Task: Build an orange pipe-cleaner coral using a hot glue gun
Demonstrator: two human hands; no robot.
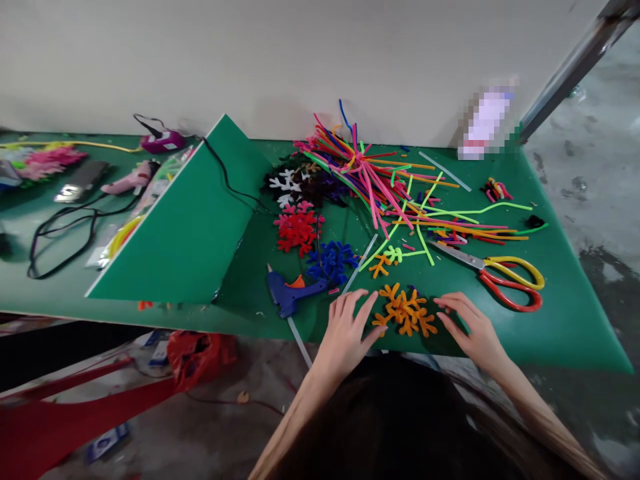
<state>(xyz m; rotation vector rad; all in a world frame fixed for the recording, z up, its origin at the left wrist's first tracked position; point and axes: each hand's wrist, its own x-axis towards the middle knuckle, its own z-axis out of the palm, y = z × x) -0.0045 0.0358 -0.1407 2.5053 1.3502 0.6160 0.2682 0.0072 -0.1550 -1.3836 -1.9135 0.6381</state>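
Orange pipe-cleaner shape [404, 310] is laid flat near the front edge of the green worktop [565, 327], between the two hands. The left hand [347, 333] is held palm down, with its fingers spread apart and its thumb just beside the shape. The right hand [473, 327] is angled inward, its fingers slightly apart and their tips just beside the shape; contact cannot be told. A blue glue gun [293, 292] is placed beyond the left hand, and red-and-yellow-handled scissors [495, 277] beyond the right.

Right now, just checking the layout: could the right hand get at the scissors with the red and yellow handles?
Probably yes: the right hand lies close to the scissors, with nothing apparent between them on the green tabletop.
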